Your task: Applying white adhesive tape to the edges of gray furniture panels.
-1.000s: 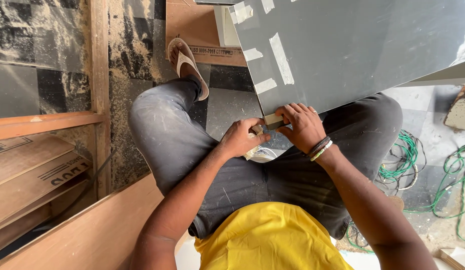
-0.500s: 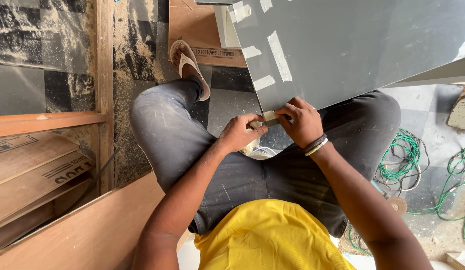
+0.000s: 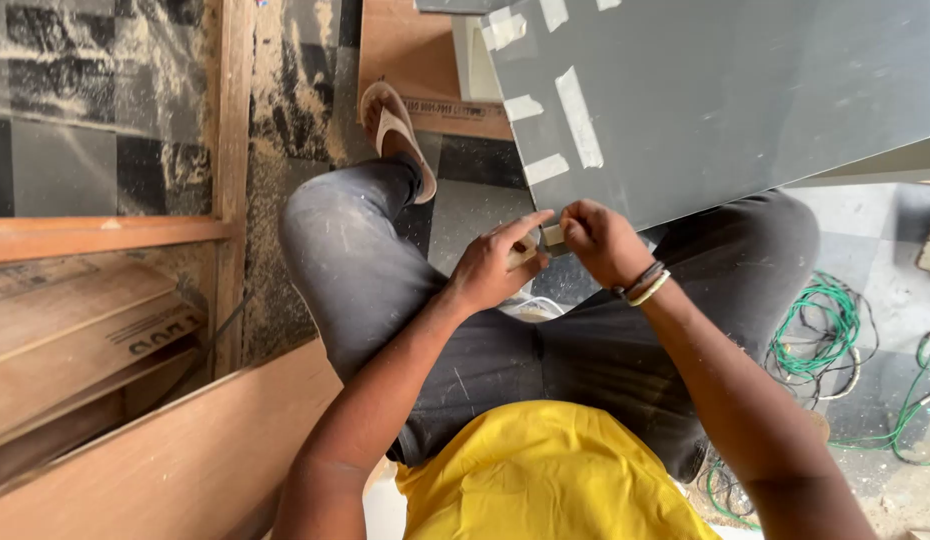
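Sawdusty floor [image 3: 285,110]; both hands pinch a tape strip [image 3: 552,235] at the grey panel's [image 3: 725,100] corner: left hand [image 3: 493,268], right hand [image 3: 603,240]. Pressing it flat seems next.

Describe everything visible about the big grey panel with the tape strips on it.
The grey panel is a large flat sheet with a smooth, matte, laminate-like face, lightly dusty. It lies tilted across the upper right of the view, above the person's knees, its top and right edges cut off. Several pale tape strips are stuck near its left edge at varied angles. At its lower left corner the left hand and right hand pinch another small piece of tape against the edge.
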